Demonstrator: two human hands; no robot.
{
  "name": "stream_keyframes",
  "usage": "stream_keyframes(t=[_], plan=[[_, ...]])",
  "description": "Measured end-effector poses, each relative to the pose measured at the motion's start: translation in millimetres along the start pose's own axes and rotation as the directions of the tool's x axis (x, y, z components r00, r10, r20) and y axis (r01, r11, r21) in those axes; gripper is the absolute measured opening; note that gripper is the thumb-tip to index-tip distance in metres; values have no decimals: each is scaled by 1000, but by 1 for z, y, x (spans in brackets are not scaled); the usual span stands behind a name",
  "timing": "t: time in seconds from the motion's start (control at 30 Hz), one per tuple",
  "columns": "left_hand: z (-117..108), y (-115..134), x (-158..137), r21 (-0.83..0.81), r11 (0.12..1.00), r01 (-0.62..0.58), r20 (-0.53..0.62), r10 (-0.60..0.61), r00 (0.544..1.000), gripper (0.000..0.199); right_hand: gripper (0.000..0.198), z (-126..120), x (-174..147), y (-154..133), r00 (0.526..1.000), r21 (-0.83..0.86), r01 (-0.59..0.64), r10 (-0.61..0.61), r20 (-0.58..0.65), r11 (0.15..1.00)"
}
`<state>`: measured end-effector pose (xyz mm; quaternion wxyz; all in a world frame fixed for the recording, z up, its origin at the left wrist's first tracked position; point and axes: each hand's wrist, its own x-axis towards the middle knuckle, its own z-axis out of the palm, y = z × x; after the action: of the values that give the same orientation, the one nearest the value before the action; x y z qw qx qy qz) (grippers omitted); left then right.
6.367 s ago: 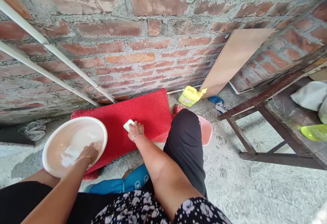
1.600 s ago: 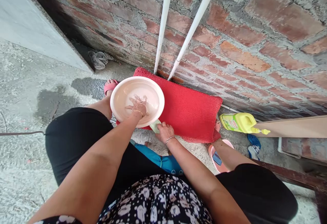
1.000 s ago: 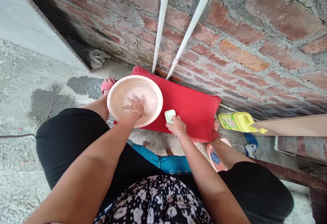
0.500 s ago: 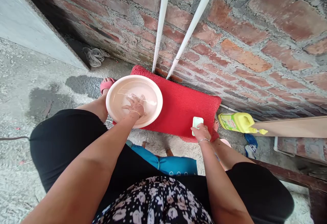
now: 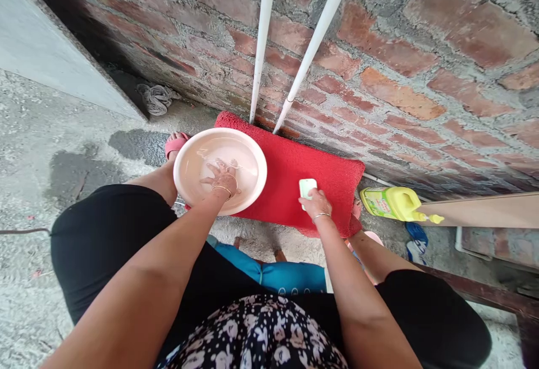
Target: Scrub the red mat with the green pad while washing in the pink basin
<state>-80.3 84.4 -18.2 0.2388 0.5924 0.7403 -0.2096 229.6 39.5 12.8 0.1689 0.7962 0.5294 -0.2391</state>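
Observation:
My left hand is inside a pale pink basin on the left, its fingers spread in clear water, apparently under the surface. It grips nothing. My right hand rests over the red mat or cloth, fingers and thumb closed around a pale green and white rounded block. This block looks like a scrubbing brush or soap case, but I cannot tell which. It lies flat against the red surface, its near right part hidden by the hand. The basin stands on the left end of the red surface.
A brick wall with two white pipes rises behind the mat. To the right lies a yellow bottle near blue slippers. A grey rag is at the far left, and blue cloth is below.
My right hand has slid left across the red surface with the pale block. My left hand stays spread in the basin with little movement.

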Motion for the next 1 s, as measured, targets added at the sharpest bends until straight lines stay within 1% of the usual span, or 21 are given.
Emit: stream_keyframes(t=[0.07, 0.1, 0.13, 0.17, 0.2, 0.27, 0.37, 0.43, 0.47, 0.53, 0.57, 0.6, 0.67, 0.77, 0.83, 0.87, 0.93, 1.0], plan=[[-1, 0, -1, -6, 1000, -11, 1, 11, 1000, 114, 45, -5, 0, 40, 990, 23, -143, 143, 2, 989], [-1, 0, -1, -8, 1000, -18, 0, 18, 1000, 114, 45, -8, 0, 54, 979, 33, -202, 202, 3, 979], [-2, 0, -1, -8, 1000, -21, -1, 21, 1000, 114, 46, -10, -1, 64, 969, 40, -246, 246, 2, 969], [-2, 0, -2, -7, 1000, -21, -1, 21, 1000, 115, 46, -11, -2, 68, 963, 46, -271, 271, -1, 962], [-2, 0, -2, -5, 1000, -19, -1, 19, 1000, 115, 46, -11, -3, 65, 962, 53, -272, 273, -6, 961], [-3, 0, -3, -1, 1000, -11, 1, 11, 1000, 116, 44, -7, -7, 44, 976, 72, -215, 217, -20, 974], [-3, 0, -3, 8, 1000, -6, -2, 6, 1000, 116, 41, 3, -14, -14, 999, 80, -32, 34, -28, 996], [-2, 0, -2, 15, 1000, -9, 0, 9, 1000, 115, 38, 10, -18, -52, 995, 67, 98, -97, -13, 993], [-2, 0, -2, 18, 1000, -12, 2, 12, 1000, 115, 37, 12, -19, -66, 989, 58, 149, -150, -2, 987], [-2, 0, -1, 26, 1000, -12, 10, 12, 1000, 116, 36, 15, -20, -81, 978, 33, 205, -206, 16, 978], [-2, 0, -1, 31, 999, -9, 13, 9, 1000, 115, 36, 15, -20, -80, 978, 20, 208, -208, 19, 978], [-2, 0, 0, 34, 999, -7, 14, 7, 1000, 116, 36, 14, -19, -74, 981, 11, 195, -195, 15, 981], [-2, 1, 0, 33, 999, -1, 16, 0, 1000, 116, 37, 12, -17, -49, 991, 7, 130, -130, -5, 991], [-3, 2, 0, 25, 1000, -4, 18, 3, 1000, 117, 40, 9, -16, 5, 999, 42, -41, 42, -23, 998], [-4, 2, 0, 23, 1000, -10, 11, 10, 1000, 117, 42, 8, -17, 39, 986, 71, -165, 167, -18, 984], [-4, 2, 0, 21, 1000, -12, 10, 12, 1000, 117, 42, 8, -18, 51, 976, 82, -215, 217, -15, 973], [-4, 1, 2, 11, 1000, -13, 13, 12, 1000, 120, 42, 10, -21, 63, 962, 99, -271, 274, -14, 957], [-3, 0, 3, 0, 1000, -14, 19, 14, 1000, 122, 42, 13, -23, 57, 968, 113, -245, 249, -30, 963]])
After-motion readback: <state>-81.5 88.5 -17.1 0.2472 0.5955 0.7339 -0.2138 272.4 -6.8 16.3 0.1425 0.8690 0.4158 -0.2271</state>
